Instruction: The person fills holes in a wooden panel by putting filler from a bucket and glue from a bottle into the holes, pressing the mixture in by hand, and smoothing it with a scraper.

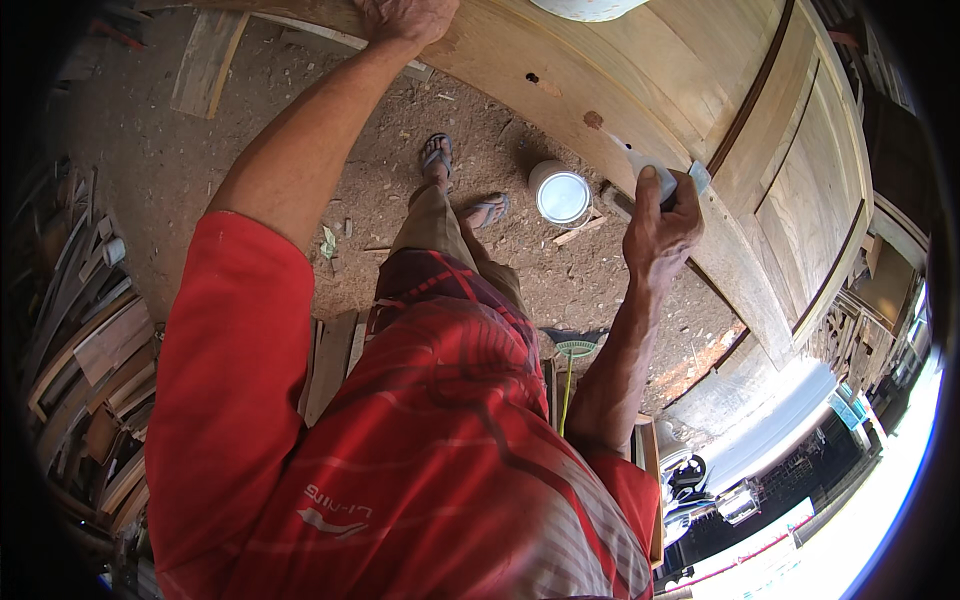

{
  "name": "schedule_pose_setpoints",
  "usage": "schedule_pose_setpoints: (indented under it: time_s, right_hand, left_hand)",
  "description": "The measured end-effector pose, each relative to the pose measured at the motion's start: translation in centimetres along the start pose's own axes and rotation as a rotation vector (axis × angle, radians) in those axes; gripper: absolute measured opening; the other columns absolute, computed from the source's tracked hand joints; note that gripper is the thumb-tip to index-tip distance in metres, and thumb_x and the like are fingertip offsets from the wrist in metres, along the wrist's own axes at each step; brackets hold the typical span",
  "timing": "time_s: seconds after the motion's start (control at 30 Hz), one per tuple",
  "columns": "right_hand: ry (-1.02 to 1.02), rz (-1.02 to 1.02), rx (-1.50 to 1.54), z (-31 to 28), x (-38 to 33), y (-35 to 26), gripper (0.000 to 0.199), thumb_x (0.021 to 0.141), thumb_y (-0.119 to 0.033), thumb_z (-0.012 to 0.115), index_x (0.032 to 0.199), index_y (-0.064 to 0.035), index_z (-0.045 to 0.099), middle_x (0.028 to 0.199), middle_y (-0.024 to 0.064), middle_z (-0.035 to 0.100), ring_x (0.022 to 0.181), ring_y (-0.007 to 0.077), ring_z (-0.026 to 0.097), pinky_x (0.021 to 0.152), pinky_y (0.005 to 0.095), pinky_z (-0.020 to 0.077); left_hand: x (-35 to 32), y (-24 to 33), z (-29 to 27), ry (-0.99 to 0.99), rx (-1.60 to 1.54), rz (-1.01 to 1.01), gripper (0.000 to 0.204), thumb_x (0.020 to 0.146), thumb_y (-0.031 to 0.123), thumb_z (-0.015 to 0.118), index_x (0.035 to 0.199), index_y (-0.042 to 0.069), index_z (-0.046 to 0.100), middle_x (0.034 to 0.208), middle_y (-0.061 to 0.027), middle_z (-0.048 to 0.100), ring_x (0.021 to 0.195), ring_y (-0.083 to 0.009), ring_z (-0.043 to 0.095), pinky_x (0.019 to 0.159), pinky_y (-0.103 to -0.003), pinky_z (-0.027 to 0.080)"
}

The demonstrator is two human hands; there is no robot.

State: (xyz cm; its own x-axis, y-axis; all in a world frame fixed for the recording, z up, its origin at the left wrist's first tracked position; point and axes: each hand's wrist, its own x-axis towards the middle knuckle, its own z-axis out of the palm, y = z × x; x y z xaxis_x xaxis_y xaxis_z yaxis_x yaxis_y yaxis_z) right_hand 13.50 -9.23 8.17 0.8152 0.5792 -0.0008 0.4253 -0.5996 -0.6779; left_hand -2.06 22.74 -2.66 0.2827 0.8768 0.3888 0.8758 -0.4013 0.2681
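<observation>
A large wooden door panel [560,100] with framed sections spans the top and right. My left hand [405,18] rests at its near edge; the top of the picture cuts it off, so its fingers do not show fully. Against the frame rail, my right hand [662,225] grips a small grey block [657,182], thumb laid along it. A pale bluish flap [699,178] shows just beyond the fingers. Beside the block lies a whitish smear [632,153] on the wood, near a reddish-brown patch [593,120] and a dark hole [532,78].
A paint can [561,194] with a pale top stands on the dirt floor [370,190] below the panel, near my sandalled feet [438,155]. Scrap wood [110,350] is piled at left. A white round container [590,6] sits on the panel. A green rake-like tool [575,349] lies near my waist.
</observation>
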Motion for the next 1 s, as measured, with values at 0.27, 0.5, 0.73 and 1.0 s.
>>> schedule_pose_setpoints:
  time_s: [0.27, 0.5, 0.73, 1.0]
  right_hand:
    - [-0.006, 0.011, 0.006, 0.0, -0.1, -0.2, 0.026, 0.095, -0.025, 0.072, 0.097, 0.0003, 0.074, 0.064, 0.0035, 0.062, 0.059, 0.0108, 0.053, 0.056, 0.0324, 0.0439]
    - [0.001, 0.008, 0.021, 0.3, 0.2, -0.5, 0.028, 0.096, -0.027, 0.071, 0.098, 0.0001, 0.074, 0.065, 0.0035, 0.062, 0.06, 0.0107, 0.053, 0.057, 0.0318, 0.044]
    - [0.016, -0.022, 0.012, 0.5, 0.5, -0.2, 0.027, 0.095, -0.027, 0.072, 0.098, 0.0, 0.074, 0.065, 0.0027, 0.06, 0.059, 0.0102, 0.051, 0.056, 0.032, 0.0425]
    - [-0.015, 0.029, 0.122, 1.1, 0.5, -0.5, 0.028, 0.095, -0.027, 0.074, 0.098, 0.0006, 0.074, 0.066, 0.0014, 0.061, 0.061, 0.0096, 0.052, 0.057, 0.0311, 0.0428]
  left_hand:
    - [-0.1, -0.2, 0.2, 0.029, -0.005, 0.01, 0.05, 0.093, 0.033, 0.066, 0.129, -0.001, 0.058, 0.135, -0.0241, 0.057, 0.137, -0.0401, 0.046, 0.119, -0.059, 0.028]
    - [-0.1, 0.1, -0.1, 0.001, -0.016, -0.007, 0.049, 0.093, 0.032, 0.066, 0.129, 0.0, 0.058, 0.135, -0.0234, 0.057, 0.137, -0.0396, 0.046, 0.119, -0.058, 0.028]
    - [0.0, 0.1, 0.0, 0.01, 0.0, -0.008, 0.048, 0.093, 0.032, 0.065, 0.128, 0.0, 0.059, 0.135, -0.0229, 0.058, 0.136, -0.0393, 0.047, 0.119, -0.058, 0.029]
    - [-0.1, 0.2, 0.1, 0.04, 0.01, -0.016, 0.048, 0.094, 0.033, 0.064, 0.128, 0.0, 0.06, 0.134, -0.0218, 0.059, 0.136, -0.0395, 0.048, 0.119, -0.058, 0.029]
